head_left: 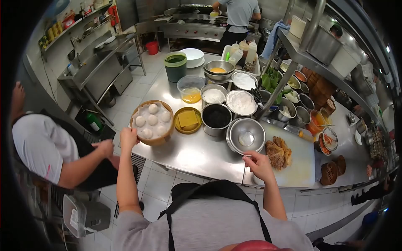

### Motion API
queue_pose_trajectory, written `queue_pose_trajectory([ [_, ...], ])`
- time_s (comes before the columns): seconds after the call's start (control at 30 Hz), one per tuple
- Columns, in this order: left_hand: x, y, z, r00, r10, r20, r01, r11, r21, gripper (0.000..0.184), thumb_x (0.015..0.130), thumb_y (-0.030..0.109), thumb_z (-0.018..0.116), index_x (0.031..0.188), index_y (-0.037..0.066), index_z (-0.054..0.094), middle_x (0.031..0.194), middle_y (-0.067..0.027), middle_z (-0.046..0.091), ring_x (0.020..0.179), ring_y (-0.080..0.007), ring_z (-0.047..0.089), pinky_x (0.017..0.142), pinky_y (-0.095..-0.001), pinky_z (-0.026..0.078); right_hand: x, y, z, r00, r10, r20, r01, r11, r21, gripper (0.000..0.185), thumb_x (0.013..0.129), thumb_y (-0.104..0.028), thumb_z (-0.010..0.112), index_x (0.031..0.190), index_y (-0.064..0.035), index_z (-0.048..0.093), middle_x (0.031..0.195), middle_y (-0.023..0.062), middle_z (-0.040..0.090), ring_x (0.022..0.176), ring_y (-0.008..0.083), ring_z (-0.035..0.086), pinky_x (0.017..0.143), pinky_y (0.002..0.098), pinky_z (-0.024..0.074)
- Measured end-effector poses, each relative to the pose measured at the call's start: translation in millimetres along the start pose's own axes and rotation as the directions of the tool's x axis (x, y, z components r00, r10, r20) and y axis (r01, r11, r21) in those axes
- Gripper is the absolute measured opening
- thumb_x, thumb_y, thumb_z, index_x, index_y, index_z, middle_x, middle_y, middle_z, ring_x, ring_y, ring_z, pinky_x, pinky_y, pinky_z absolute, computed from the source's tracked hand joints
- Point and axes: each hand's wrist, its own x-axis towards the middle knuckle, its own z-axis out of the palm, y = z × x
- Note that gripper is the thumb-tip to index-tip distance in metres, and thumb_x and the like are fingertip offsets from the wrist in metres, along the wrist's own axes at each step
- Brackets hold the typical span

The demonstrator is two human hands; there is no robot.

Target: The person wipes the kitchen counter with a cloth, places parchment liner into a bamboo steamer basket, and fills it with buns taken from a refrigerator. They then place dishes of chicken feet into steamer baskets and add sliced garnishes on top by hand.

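Several buns (152, 120) sit spaced, likely against sticking, in the steamer (153, 141) on the bench (192, 152). The left grip (129, 138) pinches its rim; whether the right grip (258, 163) pinches the bowl (246, 134), I cannot tell.

My left hand (129, 138) pinches the round steamer (159, 139) rim, white dough balls (152, 120) inside; right hand (258, 164) at steel bowls' (256, 133) near edge.

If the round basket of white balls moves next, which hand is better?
Probably the left hand: it's right at the basket's rim. The right hand is farther away, over by the metal bowls.
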Motion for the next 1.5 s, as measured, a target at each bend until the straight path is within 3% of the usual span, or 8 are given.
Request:
queue_pose_trajectory([
  [0.17,58.5,-24.6,22.4,0.997,0.022,-0.070,-0.022,1.000,-0.002,0.031,0.077,0.010,0.046,0.056,-0.011,0.056,0.045,-0.0175,0.054,0.040,-0.0221,0.058,0.035,-0.0315,0.047,-14.1,-5.9,-6.4,0.994,0.094,-0.060,-0.100,0.991,-0.094,0.025,0.079,-0.022,0.064,0.095,-0.0027,0.063,0.059,0.0064,0.060,0.049,0.0100,0.053,0.048,0.0246,0.0419],
  [0.3,100.9,-53.6,50.4,0.985,-0.150,-0.086,0.140,0.984,-0.108,0.029,0.077,0.010,0.047,0.063,-0.013,0.057,0.052,-0.0185,0.058,0.042,-0.0242,0.060,0.039,-0.0321,0.050,-22.1,-2.1,-7.3,0.986,0.101,-0.134,-0.115,0.987,-0.107,0.022,0.080,-0.017,0.062,0.096,-0.0022,0.063,0.059,0.0051,0.060,0.048,0.0070,0.053,0.046,0.0223,0.0414],
  [0.53,120.1,-67.4,75.1,0.942,-0.335,-0.013,0.327,0.926,-0.186,0.029,0.081,0.013,0.050,0.081,-0.015,0.055,0.072,-0.0228,0.060,0.048,-0.0295,0.061,0.036,-0.0333,0.051,-24.8,6.2,-4.7,0.978,0.083,-0.194,-0.115,0.981,-0.159,0.027,0.078,-0.025,0.063,0.094,-0.0031,0.064,0.063,0.0113,0.061,0.054,0.0168,0.057,0.052,0.0280,0.0446],
  [0.7,122.0,-73.8,75.2,0.956,-0.294,0.024,0.293,0.939,-0.181,0.037,0.084,0.020,0.050,0.072,-0.014,0.055,0.058,-0.0197,0.059,0.045,-0.0255,0.061,0.036,-0.0334,0.049,-20.6,1.0,-4.1,0.981,0.086,-0.175,-0.123,0.970,-0.211,0.028,0.079,-0.028,0.061,0.094,-0.0044,0.063,0.067,0.0116,0.062,0.058,0.0226,0.059,0.056,0.0316,0.0458],
  [0.87,102.3,-74.4,58.2,0.973,-0.231,0.001,0.230,0.971,0.070,0.047,0.085,0.035,0.049,0.075,-0.010,0.059,0.056,-0.0174,0.058,0.044,-0.0248,0.058,0.044,-0.0343,0.047,-16.3,-7.6,-2.4,0.986,0.043,-0.164,-0.084,0.964,-0.252,0.028,0.079,-0.029,0.061,0.094,-0.0054,0.063,0.069,0.0112,0.062,0.062,0.0248,0.060,0.058,0.0331,0.0462],
  [1.07,26.5,-32.1,43.5,0.939,0.156,-0.306,-0.118,0.983,0.139,0.032,0.084,0.031,0.052,0.084,0.000,0.063,0.057,-0.0098,0.058,0.052,-0.0215,0.056,0.051,-0.0328,0.043,-16.1,-1.8,3.9,0.986,0.009,-0.165,-0.052,0.964,-0.259,0.026,0.079,-0.027,0.061,0.094,-0.0062,0.063,0.067,0.0104,0.063,0.060,0.0255,0.060,0.058,0.0338,0.0467],
  [1.23,-25.4,41.7,56.6,0.928,0.234,-0.291,-0.288,0.945,-0.158,0.021,0.082,0.019,0.057,0.085,-0.001,0.063,0.054,-0.0096,0.056,0.046,-0.0152,0.050,0.047,-0.0298,0.040,-11.1,-9.1,8.4,0.994,0.037,-0.107,-0.062,0.969,-0.239,0.026,0.079,-0.026,0.061,0.095,-0.0059,0.062,0.067,0.0106,0.063,0.061,0.0251,0.061,0.059,0.0335,0.0471],
  [1.5,-37.0,77.8,44.9,0.921,0.276,-0.275,-0.341,0.913,-0.226,0.016,0.081,0.014,0.058,0.085,0.000,0.063,0.053,-0.0073,0.055,0.046,-0.0115,0.048,0.047,-0.0258,0.039,-10.7,-8.9,13.9,0.995,0.005,-0.095,-0.031,0.962,-0.272,0.025,0.079,-0.025,0.061,0.095,-0.0058,0.062,0.068,0.0104,0.063,0.061,0.0237,0.061,0.059,0.0319,0.0473],
])
